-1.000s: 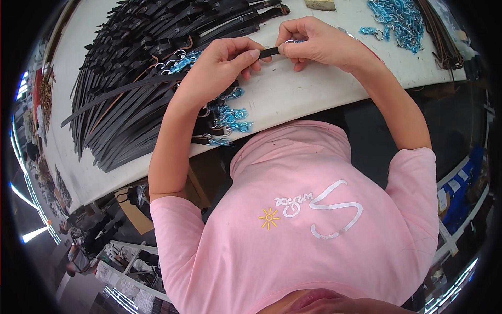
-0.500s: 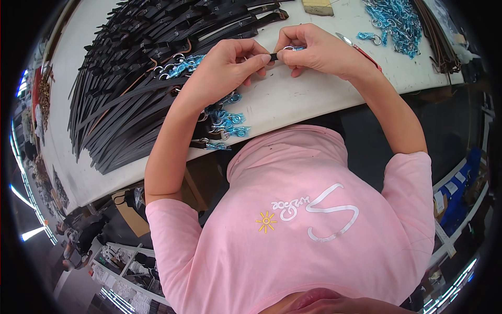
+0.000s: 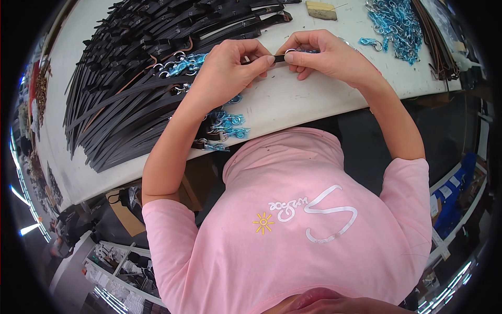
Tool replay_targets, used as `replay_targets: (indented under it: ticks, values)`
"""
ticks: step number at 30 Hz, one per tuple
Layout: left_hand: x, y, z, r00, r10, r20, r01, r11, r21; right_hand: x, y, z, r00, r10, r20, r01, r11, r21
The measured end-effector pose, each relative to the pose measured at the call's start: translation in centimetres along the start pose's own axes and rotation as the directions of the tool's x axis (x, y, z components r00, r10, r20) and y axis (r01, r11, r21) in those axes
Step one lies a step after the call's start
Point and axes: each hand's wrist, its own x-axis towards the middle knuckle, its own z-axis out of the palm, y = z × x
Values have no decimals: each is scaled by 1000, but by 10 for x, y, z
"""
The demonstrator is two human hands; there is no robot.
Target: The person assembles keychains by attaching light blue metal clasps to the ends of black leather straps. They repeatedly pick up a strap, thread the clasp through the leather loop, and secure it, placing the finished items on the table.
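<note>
Far left, a wide fan of black straps (image 3: pixel 112 128) is covering the bench (image 3: pixel 293 97), with a cluster of ringed clasps (image 3: pixel 230 120) lying just right of the left forearm. Left hand (image 3: pixel 227 70): fingers (image 3: pixel 260 65) grasping the working strap (image 3: pixel 280 58), thumb pressing on it; its length behind the palm is staying hidden, can't tell. That strap is spanning the small gap between the hands, above the bench, with a metal ring (image 3: pixel 289 51) showing at its right end; can't tell if it is passing through. Right hand (image 3: pixel 329 56): fingers pinching the strap just beside the ring, a blue-wrapped clasp (image 3: pixel 314 51) partly showing behind the thumb. Judging the handling: both pinches ought to be sitting close to the ring, left thumb holding the strap flat and untwisted, right one steadying the ring, blue wrap staying clear so nothing is getting trapped; pulling ought to be running straight, not sideways. Beyond the right hand a yellowish block (image 3: pixel 321 10) is lying; further right, a loose clasp (image 3: pixel 370 42), then a heap of blue-wrapped pieces (image 3: pixel 400 29), and brown strips (image 3: pixel 434 47) are lying at the bench's end.
</note>
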Motion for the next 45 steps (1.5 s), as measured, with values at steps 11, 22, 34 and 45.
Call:
replay_targets:
  ticks: [11, 22, 34, 45]
  values:
    - [1, -4, 5, 999, 15, -47, -14, 999, 39, 0, 4, 3, 999, -21, -37, 16, 993, -120]
    - [-1, -4, 3, 1000, 14, -12, -14, 1000, -2, 3, 7, 6, 997, -48, -62, 39, 990, -136]
    - [-2, -4, 3, 1000, 17, 3, -17, 999, 32, 4, 11, 8, 992, -75, -100, 64, 992, -111]
    - [1, -2, 6, 999, 17, -40, -12, 993, 121, 3, 6, 6, 998, -43, -50, 38, 995, -87]
